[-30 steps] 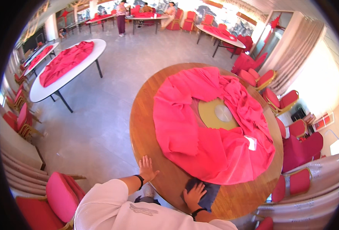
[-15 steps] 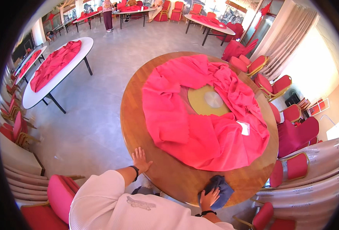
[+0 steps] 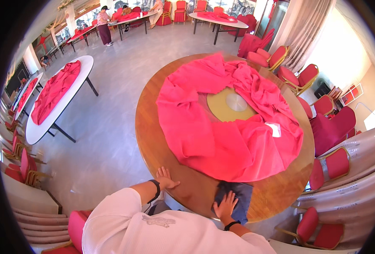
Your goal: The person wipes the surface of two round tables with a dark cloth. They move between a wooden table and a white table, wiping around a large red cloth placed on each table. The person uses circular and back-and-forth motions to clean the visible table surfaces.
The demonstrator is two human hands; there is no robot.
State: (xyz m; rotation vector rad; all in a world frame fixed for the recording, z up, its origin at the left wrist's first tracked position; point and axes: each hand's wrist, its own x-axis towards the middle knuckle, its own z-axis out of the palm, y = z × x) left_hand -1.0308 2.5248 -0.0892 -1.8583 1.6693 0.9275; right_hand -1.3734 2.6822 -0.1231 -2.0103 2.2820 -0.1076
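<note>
My left hand (image 3: 167, 179) lies flat on the near-left edge of a round wooden table (image 3: 153, 144), fingers stretched out, holding nothing. To its right, my right hand (image 3: 226, 205) presses with spread fingers on a dark blue cloth (image 3: 241, 205) lying on the bare wood near the rim. The cloth's far edge reaches the border of a bunched red tablecloth (image 3: 196, 150). That tablecloth is heaped in a ring around a yellowish round disc (image 3: 221, 103) with a silvery centre (image 3: 236, 102). A white label (image 3: 273, 129) shows on the red fabric.
Red chairs with gold frames (image 3: 308, 80) line the right side, by patterned curtains (image 3: 314, 34). A white oval table (image 3: 83, 76) with red cloth stands left. Other people (image 3: 104, 26) are among tables at the back. Another red chair (image 3: 78, 228) is close behind my left arm.
My right hand and the blue cloth have moved inward from the table's rim, toward the red fabric. The cloth is spread flatter. My left hand stays at the table edge. The view has turned slightly.
</note>
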